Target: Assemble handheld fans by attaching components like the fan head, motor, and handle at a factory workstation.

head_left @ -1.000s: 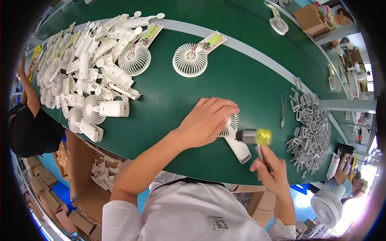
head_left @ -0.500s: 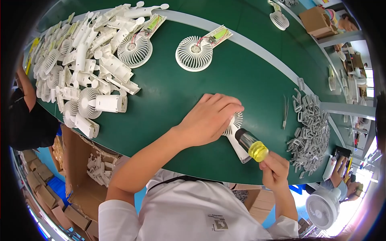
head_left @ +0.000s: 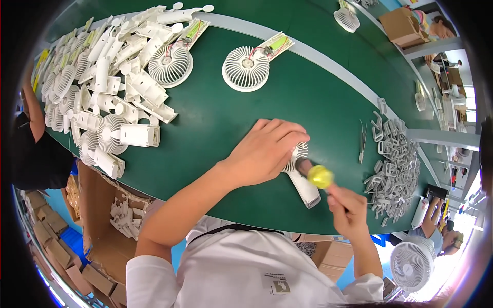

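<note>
My left hand [head_left: 267, 151] presses down over the round grille of a white handheld fan [head_left: 303, 187], its fingers curled around the grille's edge. Most of the grille is hidden beneath that hand. The fan's handle sticks out toward my lower right and lies on the green table. In my right hand [head_left: 349, 211] is a small mallet [head_left: 321, 177] with a yellow end and a black end, blurred by motion. Its black end is over the spot where the grille meets the handle; whether it touches cannot be made out.
White fan housings [head_left: 102, 72] are heaped at the left. Two opened fan halves with green batteries, one a fan half [head_left: 245, 69], lie beyond my hands. At right are tweezers [head_left: 361, 141] and a pile of grey clips [head_left: 393, 169]. A cardboard box [head_left: 100, 210] stands below the left edge.
My right hand has tilted the mallet, bringing its yellow end up and to the left, nearer the fan. The fan's handle has shifted slightly; my left hand keeps its hold.
</note>
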